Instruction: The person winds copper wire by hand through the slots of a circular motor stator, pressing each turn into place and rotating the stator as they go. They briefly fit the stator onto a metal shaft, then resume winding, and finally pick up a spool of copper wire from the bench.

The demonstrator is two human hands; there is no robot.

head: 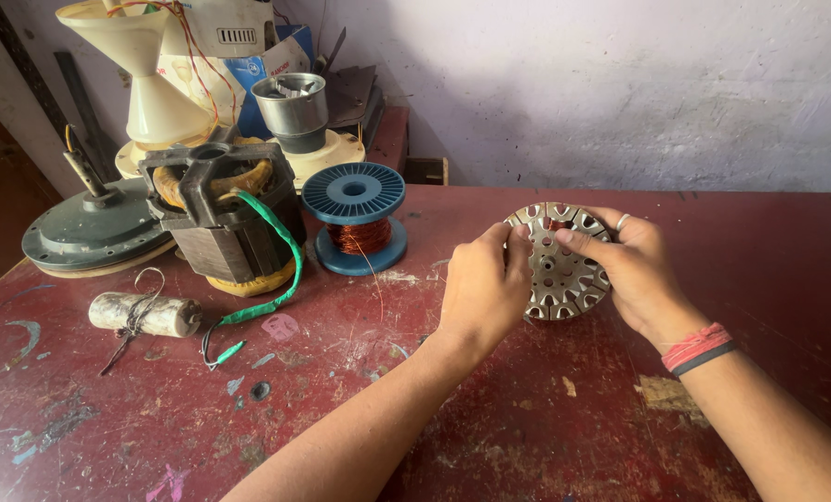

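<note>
We see left hand (482, 284) and right hand (631, 270) both gripping the stator (562, 271); spool (355, 228) at nine o'clock.

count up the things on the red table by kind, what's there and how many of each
Slotted round metal core, held in both hands: 1
Blue spool of copper wire: 1
Wound motor block with green sleeve: 1
Grey round motor cover: 1
White wrapped roll: 1
Cream funnel-shaped housing: 1
Metal cup on cream base: 1
Total: 7
</note>
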